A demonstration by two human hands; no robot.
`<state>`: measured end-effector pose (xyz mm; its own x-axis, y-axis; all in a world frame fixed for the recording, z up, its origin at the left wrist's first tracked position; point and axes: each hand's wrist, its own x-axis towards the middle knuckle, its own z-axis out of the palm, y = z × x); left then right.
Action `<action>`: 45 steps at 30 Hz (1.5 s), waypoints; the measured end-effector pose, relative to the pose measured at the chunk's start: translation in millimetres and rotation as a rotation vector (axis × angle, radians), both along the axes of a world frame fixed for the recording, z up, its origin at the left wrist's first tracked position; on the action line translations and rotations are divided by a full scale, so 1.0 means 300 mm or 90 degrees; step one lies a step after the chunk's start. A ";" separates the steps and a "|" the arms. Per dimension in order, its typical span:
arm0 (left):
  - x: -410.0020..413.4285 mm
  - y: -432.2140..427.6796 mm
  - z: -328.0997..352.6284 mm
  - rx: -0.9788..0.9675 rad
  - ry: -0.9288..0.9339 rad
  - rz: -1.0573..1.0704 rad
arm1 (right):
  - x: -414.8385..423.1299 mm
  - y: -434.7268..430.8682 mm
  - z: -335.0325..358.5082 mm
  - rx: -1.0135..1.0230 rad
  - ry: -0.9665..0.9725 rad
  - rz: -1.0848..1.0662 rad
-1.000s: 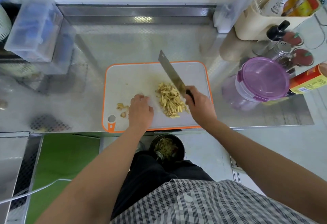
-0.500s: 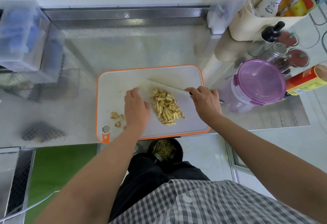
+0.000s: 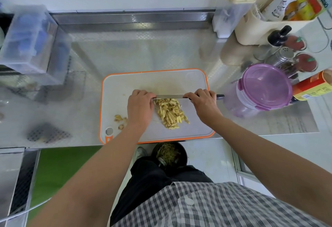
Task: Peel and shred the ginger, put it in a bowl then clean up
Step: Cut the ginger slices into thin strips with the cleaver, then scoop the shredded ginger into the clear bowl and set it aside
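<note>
- Head view, looking down: the steel counter (image 3: pixel 143 52) is carrying the whole work area, and I am standing at its near edge.
- A white cutting board (image 3: pixel 116 90) with an orange rim is lying flat on the counter, its near edge reaching the counter's near edge.
- A clear container with a purple lid (image 3: pixel 265 86) is standing on the counter just beside the board's right edge, lid on.
- A dark round bin (image 3: pixel 168 153) is sitting on the floor below the board, holding pale shreds.
- My right hand (image 3: pixel 203 103) is gripping the knife handle, fingers wrapping over it, knuckles up.
- My left hand (image 3: pixel 140 109) is curling its fingers over the tip end of the blade and is holding it there.
- The knife (image 3: pixel 169 96) is lying crosswise over the board between my two hands, its blade touching the far edge of the pile; the handle's end is sticking out past my right hand.
- The shredded ginger (image 3: pixel 170 112) is lying in one heap at the middle of the board, between my hands.
- A few ginger scraps (image 3: pixel 120 119) are lying on the board's left part, beside my left wrist.
</note>
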<state>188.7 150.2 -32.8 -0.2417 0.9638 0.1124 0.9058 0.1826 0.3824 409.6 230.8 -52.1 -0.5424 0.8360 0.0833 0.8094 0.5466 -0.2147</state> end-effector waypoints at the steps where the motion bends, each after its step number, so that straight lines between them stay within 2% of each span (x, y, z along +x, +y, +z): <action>1: 0.006 -0.008 -0.001 -0.007 0.002 -0.001 | 0.005 -0.008 0.001 0.001 0.007 -0.001; 11: 0.050 -0.087 -0.011 -0.003 -0.008 0.019 | 0.037 -0.085 0.003 -0.002 0.051 -0.006; 14: 0.061 -0.078 -0.004 0.013 -0.028 0.058 | 0.018 -0.082 0.024 0.009 0.125 -0.078; 17: 0.063 -0.048 0.006 -0.017 -0.062 0.083 | -0.001 -0.048 0.075 -0.046 0.180 -0.160; 22: 0.079 -0.001 -0.005 -0.095 -0.088 0.038 | 0.025 0.012 0.071 -0.136 0.122 -0.259; 27: 0.082 0.050 -0.047 -0.160 -0.083 -0.021 | 0.024 -0.014 -0.007 -0.203 0.058 -0.227; 30: 0.087 0.075 -0.044 -0.138 -0.075 -0.035 | 0.013 -0.015 -0.008 -0.179 0.008 -0.215; 34: 0.147 0.133 -0.001 -0.065 -0.153 0.020 | 0.073 0.014 0.057 -0.069 0.182 -0.252; 36: 0.200 0.171 0.024 -0.082 -0.200 0.006 | 0.140 0.022 0.104 -0.003 0.216 -0.276; 37: 0.235 0.193 0.027 -0.099 -0.226 -0.019 | 0.181 0.023 0.126 0.034 0.197 -0.298; 39: 0.315 0.237 0.026 -0.146 -0.302 -0.058 | 0.280 0.025 0.151 0.045 0.086 -0.355; 42: 0.449 0.276 0.012 -0.215 -0.405 -0.094 | 0.433 0.028 0.137 -0.081 -0.126 -0.420; 45: 0.570 0.286 0.010 -0.242 -0.496 -0.102 | 0.498 0.030 0.124 -0.027 -0.144 -0.391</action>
<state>359.8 235.9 -29.9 0.0256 0.9314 -0.3631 0.4383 0.3160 0.8414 559.0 239.9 -14.9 0.0351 0.9993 -0.0158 0.9993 -0.0353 -0.0142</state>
